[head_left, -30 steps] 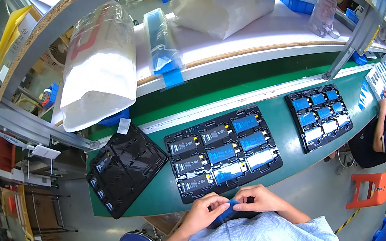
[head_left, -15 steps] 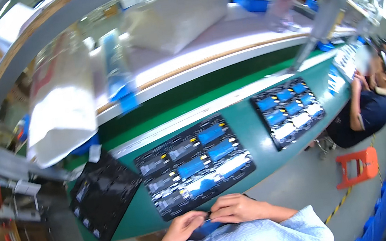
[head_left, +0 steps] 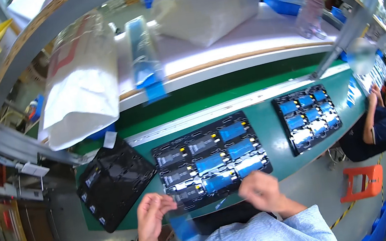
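Note:
My left hand (head_left: 153, 216) is pinched on a thin, see-through blue film (head_left: 184, 227), which hangs below the fingertips at the table's near edge. My right hand (head_left: 263, 193) is raised apart from it, over the near right corner of the middle black tray (head_left: 183, 165). Its fingers are curled together and blurred; anything between them is too small or hidden to make out. In the middle tray lie several flat rectangular pieces, some covered in shiny blue film (head_left: 242, 148), others bare dark grey (head_left: 177, 175). A small pale strip (head_left: 220, 204) shows between my hands.
A dark tray (head_left: 115, 183) lies at an angle on the left of the green table (head_left: 276, 150). Another tray (head_left: 307, 118) with blue-filmed pieces is on the right. Plastic bags (head_left: 80, 82) sit on the shelf above. A person (head_left: 375, 119) works at far right, near an orange stool (head_left: 363, 182).
My hands were together at my front and have moved apart, left hand leftward, right hand up and rightward. The blue film now hangs from my left hand. The view has shifted.

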A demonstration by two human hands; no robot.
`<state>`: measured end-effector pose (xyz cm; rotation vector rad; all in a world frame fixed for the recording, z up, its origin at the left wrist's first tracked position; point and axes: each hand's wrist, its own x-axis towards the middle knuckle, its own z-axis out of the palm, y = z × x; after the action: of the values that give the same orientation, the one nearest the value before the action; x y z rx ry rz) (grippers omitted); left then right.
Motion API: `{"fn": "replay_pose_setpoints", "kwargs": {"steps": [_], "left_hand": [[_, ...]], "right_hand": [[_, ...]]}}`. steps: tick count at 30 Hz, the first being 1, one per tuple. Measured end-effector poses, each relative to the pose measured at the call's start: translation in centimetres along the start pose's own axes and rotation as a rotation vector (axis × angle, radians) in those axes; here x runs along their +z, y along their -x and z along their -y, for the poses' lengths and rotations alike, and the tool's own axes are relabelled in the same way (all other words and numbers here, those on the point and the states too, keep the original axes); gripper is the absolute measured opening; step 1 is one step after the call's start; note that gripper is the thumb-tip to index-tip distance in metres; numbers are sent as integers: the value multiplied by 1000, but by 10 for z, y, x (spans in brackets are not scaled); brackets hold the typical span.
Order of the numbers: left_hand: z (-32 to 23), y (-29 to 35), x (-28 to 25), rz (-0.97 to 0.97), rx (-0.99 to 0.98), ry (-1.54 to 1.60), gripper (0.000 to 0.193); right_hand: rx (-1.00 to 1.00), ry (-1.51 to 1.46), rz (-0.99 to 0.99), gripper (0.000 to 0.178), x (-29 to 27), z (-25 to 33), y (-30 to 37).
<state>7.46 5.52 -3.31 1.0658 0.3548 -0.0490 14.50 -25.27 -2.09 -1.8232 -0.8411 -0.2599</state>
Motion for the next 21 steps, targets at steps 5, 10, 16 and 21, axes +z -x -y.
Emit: {"fn": "replay_pose_setpoints", "kwargs": {"steps": [5, 10, 16, 21], "left_hand": [[-25, -11, -15, 74, 206, -290, 13], [-8, -43, 24, 274, 257, -1053, 18], [25, -82, 51, 177, 335, -1431, 38], [35, -91, 50, 179, 388, -1513, 41]], "right_hand": [[777, -431, -45, 18, 4, -65, -46], [785, -336, 91, 24, 32, -118, -79], [793, -206, 148, 26, 45, -126, -94], [787, -205, 122, 25, 48, -134, -89]]}}
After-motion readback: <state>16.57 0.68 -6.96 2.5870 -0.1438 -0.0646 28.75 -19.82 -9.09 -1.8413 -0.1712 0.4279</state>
